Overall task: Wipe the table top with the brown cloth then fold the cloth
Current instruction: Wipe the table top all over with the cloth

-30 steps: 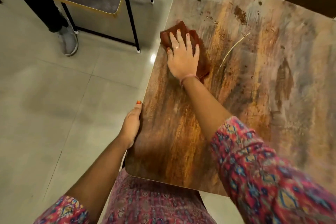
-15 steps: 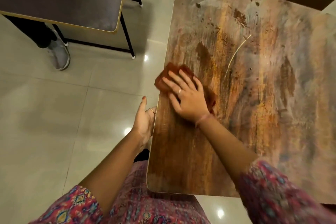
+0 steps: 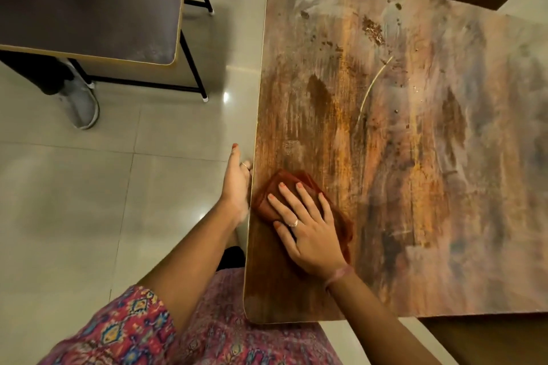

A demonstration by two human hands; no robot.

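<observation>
Eatery-like room: several tables [image 3: 415,157] on tiled floor [image 3: 89,201].

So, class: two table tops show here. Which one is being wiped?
The wood-grain table on the right: the right hand presses the brown cloth flat on it. The dark grey table at upper left is untouched.

Brown cloth [image 3: 299,190]: rust-brown, bunched into a rumpled pad, lying flat at lower centre of frame, at the table's left edge. Table [image 3: 415,157]: worn wood-grain top, streaked and smeared, with dark crumbs and a pale thin strand toward upper right of frame.
</observation>
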